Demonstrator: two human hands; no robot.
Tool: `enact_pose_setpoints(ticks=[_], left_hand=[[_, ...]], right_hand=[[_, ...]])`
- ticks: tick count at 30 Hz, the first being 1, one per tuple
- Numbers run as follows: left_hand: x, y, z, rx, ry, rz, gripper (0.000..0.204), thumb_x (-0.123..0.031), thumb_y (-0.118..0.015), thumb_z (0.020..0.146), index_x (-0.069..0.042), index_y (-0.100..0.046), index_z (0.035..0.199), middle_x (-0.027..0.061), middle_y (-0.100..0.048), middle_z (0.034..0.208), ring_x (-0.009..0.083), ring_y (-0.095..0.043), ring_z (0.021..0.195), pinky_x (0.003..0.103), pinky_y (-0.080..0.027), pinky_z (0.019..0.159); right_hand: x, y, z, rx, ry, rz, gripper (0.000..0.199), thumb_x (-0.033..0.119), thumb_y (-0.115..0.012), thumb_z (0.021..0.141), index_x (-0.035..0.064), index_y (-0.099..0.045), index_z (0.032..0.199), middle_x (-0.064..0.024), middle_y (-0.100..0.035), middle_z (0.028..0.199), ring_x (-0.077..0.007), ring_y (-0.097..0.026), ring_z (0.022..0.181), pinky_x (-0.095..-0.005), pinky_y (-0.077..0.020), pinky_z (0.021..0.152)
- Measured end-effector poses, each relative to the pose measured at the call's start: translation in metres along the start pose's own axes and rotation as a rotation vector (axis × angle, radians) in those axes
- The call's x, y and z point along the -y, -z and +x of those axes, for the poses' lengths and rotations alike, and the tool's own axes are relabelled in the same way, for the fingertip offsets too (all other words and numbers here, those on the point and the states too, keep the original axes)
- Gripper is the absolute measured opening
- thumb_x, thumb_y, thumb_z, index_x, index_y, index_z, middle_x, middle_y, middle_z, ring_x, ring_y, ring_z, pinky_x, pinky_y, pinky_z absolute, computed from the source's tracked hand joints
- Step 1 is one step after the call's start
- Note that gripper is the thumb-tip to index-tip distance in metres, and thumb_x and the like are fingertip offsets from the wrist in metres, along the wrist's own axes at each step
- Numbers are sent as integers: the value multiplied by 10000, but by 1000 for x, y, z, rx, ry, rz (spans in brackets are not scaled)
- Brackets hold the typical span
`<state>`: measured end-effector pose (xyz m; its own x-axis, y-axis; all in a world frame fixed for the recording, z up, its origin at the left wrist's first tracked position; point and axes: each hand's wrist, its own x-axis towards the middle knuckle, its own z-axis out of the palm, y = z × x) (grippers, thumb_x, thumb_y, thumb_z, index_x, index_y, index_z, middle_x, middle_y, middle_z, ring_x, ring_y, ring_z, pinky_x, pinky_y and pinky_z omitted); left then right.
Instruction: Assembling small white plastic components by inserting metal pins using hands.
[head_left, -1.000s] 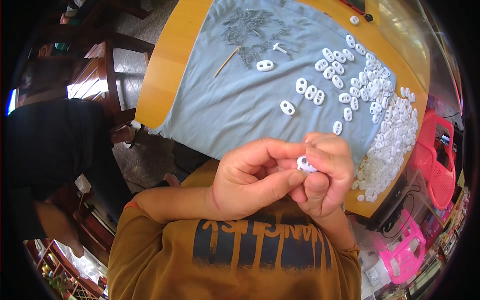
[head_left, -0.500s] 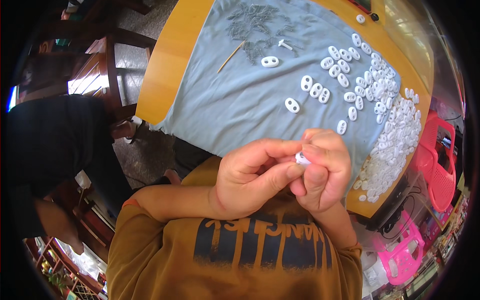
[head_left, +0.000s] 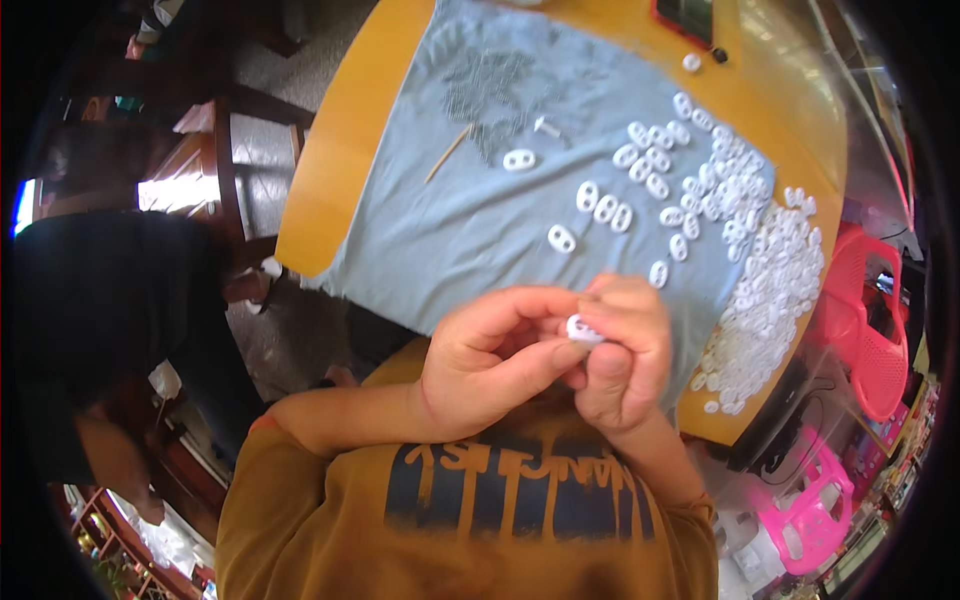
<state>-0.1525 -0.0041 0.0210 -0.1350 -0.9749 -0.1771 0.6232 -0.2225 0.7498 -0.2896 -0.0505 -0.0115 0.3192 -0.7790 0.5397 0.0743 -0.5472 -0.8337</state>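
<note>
Close in front of my chest, both hands meet around one small white plastic cord lock (head_left: 582,328) with a hole showing in its face. My left hand (head_left: 490,355) pinches it between thumb and forefinger. From the other side, the fingertips of my right hand (head_left: 630,345) press on the same piece; whatever else they may hold is hidden. Beyond the hands, several white two-hole cord locks (head_left: 606,209) lie spread over the blue-grey cloth (head_left: 400,220). Farther off are a heap of thin metal springs (head_left: 485,85), a wooden stick (head_left: 448,153) and a small white stem-shaped part (head_left: 548,127).
A large pile of small white parts (head_left: 770,300) covers the table's right side. At the far edge lie a red-edged dark device (head_left: 687,18) and a white round piece (head_left: 691,62). Pink chairs (head_left: 815,510) stand at right; a person in dark clothes (head_left: 120,330) is at left.
The view has shifted, so the table things appear farther left, with the nearer ones lower. Both hands keep hold of the cord lock, and more of it shows between the fingers.
</note>
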Motion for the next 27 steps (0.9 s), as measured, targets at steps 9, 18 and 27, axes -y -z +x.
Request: enact_pose_setpoints(ticks=[9,18,27], left_hand=[[-19,19,29,-127,63,145,249,-25,-552,891,26,-538,1135,76,-619,951,123,-585,745,240,-486,682],[-66,13,111,-227,42,126,239,-67,-569,865,-5,-548,1095,59,-596,881,107,-561,682,241,-458,639],[-147,27,200,-123,-321,453,269,-185,-541,894,11,-539,1078,180,-579,1139,223,-593,964,315,-453,902]], right_hand=[[7,1,-1,-56,-317,-151,155,81,-566,862,-8,-587,988,-124,-559,784,-257,-537,689,-324,-419,622],[6,2,2,96,-260,-143,89,40,-603,812,8,-590,894,-98,-527,675,-269,-513,603,-353,-394,540],[8,2,3,135,-287,-128,74,39,-617,795,17,-594,862,-98,-518,652,-287,-505,579,-364,-390,517]])
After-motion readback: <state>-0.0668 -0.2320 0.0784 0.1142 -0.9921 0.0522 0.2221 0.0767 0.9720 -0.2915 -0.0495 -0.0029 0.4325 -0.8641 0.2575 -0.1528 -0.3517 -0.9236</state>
